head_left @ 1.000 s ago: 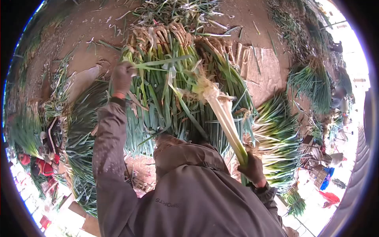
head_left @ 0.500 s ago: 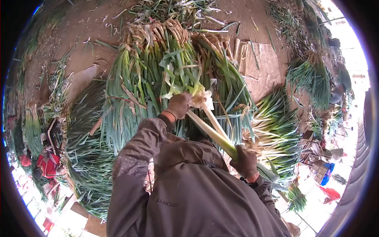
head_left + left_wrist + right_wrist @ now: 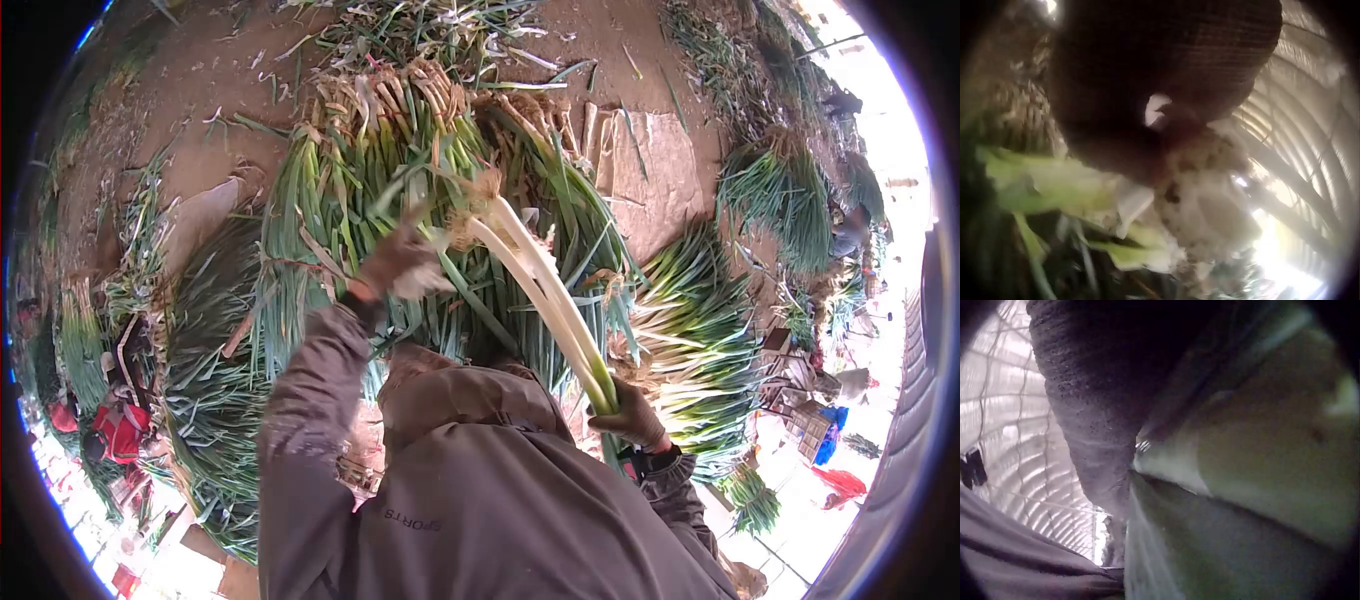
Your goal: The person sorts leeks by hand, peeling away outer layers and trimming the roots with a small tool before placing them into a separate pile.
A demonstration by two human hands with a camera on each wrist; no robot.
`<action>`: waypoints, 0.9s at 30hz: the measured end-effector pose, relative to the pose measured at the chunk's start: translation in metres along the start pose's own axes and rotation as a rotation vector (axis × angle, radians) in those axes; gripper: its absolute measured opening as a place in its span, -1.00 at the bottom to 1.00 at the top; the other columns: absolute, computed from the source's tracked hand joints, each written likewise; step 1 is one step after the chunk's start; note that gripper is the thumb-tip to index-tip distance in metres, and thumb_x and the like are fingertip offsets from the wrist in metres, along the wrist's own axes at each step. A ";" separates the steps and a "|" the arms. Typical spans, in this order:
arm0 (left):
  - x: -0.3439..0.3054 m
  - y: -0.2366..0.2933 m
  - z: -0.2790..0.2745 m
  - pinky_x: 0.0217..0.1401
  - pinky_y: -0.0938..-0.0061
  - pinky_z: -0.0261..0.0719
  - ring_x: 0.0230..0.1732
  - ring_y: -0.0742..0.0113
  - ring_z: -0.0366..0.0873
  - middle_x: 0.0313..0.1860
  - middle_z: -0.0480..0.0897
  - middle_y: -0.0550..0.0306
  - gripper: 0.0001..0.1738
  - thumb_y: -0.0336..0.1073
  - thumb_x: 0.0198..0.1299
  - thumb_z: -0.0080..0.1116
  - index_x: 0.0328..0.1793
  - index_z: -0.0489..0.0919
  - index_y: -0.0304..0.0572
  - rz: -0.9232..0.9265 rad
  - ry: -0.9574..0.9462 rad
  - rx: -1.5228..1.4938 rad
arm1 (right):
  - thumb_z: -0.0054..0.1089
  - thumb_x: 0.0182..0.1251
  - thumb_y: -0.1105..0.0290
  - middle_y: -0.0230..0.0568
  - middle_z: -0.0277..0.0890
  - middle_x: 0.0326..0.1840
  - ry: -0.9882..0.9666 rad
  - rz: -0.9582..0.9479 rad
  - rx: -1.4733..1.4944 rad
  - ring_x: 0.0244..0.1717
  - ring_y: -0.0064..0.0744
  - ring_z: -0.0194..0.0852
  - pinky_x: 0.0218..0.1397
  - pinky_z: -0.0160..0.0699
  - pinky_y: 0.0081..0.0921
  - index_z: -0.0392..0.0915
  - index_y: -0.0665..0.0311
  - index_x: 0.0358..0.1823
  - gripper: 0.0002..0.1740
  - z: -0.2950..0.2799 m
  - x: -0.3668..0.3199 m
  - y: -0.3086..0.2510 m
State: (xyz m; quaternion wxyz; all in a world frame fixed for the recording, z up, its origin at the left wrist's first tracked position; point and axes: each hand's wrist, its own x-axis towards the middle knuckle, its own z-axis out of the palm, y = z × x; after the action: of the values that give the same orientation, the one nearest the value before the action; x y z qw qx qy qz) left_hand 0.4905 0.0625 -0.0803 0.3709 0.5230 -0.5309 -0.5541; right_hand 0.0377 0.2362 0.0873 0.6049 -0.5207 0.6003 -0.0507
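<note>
My gloved right hand [image 3: 632, 415] grips a few thick green onions [image 3: 540, 295] by their green part, white shafts and roots pointing up and away. In the right wrist view their green leaves [image 3: 1254, 444] fill the space beside the fingers. Blurred by motion, my gloved left hand [image 3: 400, 262] is to the left of the root ends. Pale, dirt-specked peelings [image 3: 1210, 200] are pinched in its curled fingers, as the left wrist view shows. Beneath both hands lies a broad heap of green onions [image 3: 335, 205], roots at the far side.
More green onions [image 3: 690, 345] lie at the right, with another dark green heap [image 3: 205, 390] at the left. A flattened cardboard sheet [image 3: 655, 175] is on the dirt ground behind. Loose leaf scraps [image 3: 430, 35] are strewn at the far side. A red bag [image 3: 123, 432] is at far left.
The left hand came in from the far left to the root ends, then drew back left with peelings. The right hand still holds the green onions, their roots now further left.
</note>
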 end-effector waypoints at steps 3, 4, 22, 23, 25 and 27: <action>-0.009 0.012 0.077 -0.12 0.50 0.67 -0.16 0.46 0.58 -0.12 0.60 0.24 -0.25 -0.35 0.12 0.54 0.41 0.38 -0.19 -0.046 -0.069 -0.277 | 0.68 0.01 0.30 -0.31 0.67 -0.22 -0.133 0.010 0.131 -0.20 -0.51 0.64 -0.03 0.65 -0.47 0.58 0.38 0.07 -0.38 0.004 0.006 -0.011; -0.008 0.022 0.092 -0.10 0.52 0.64 -0.12 0.48 0.57 -0.11 0.59 0.26 -0.24 -0.37 0.10 0.56 0.40 0.39 -0.20 -0.053 -0.098 -0.418 | 0.69 0.01 0.34 -0.28 0.71 -0.19 -0.168 0.036 0.199 -0.16 -0.50 0.69 0.01 0.69 -0.46 0.56 0.39 0.11 -0.35 0.005 0.005 -0.014; 0.041 0.063 0.078 0.07 0.42 0.68 0.01 0.32 0.72 -0.04 0.76 0.05 -0.76 -0.39 0.38 0.19 0.11 0.68 -0.26 0.145 0.229 -0.607 | 0.68 -0.11 0.33 -0.36 0.68 -0.07 -0.364 0.060 0.262 -0.06 -0.53 0.59 0.09 0.59 -0.48 0.59 0.34 0.18 -0.26 0.014 0.033 -0.007; 0.064 0.049 0.044 0.06 0.39 0.68 -0.01 0.28 0.71 -0.05 0.74 0.07 -0.80 -0.35 0.37 0.17 0.06 0.67 -0.20 0.184 0.362 -0.379 | 0.68 -0.11 0.35 -0.36 0.68 -0.07 -0.333 0.047 0.312 -0.06 -0.53 0.59 0.09 0.59 -0.48 0.59 0.34 0.18 -0.27 0.023 0.025 0.003; 0.106 0.008 -0.073 0.05 0.32 0.67 -0.04 0.22 0.68 -0.09 0.70 0.10 -0.86 -0.27 0.37 0.15 -0.05 0.63 -0.08 0.247 0.688 0.518 | 0.68 -0.10 0.38 -0.37 0.69 -0.07 -0.277 0.032 0.391 -0.07 -0.52 0.60 0.08 0.59 -0.47 0.60 0.34 0.18 -0.28 0.031 0.003 0.024; 0.125 -0.010 -0.210 0.26 0.13 0.54 0.10 0.09 0.61 0.02 0.67 0.10 -0.66 0.01 0.45 0.10 0.11 0.63 -0.01 0.156 0.835 1.247 | 0.65 -0.06 0.45 -0.33 0.70 -0.13 -0.193 0.109 0.225 -0.16 -0.48 0.65 0.00 0.67 -0.45 0.60 0.33 0.17 -0.33 0.021 -0.021 0.035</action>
State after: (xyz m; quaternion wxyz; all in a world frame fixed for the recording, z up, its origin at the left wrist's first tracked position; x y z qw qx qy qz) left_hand 0.6746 -0.0986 -0.0899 0.2146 0.7635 -0.5969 0.1212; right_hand 0.0284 0.2781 0.0722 0.7161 -0.4187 0.5574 -0.0345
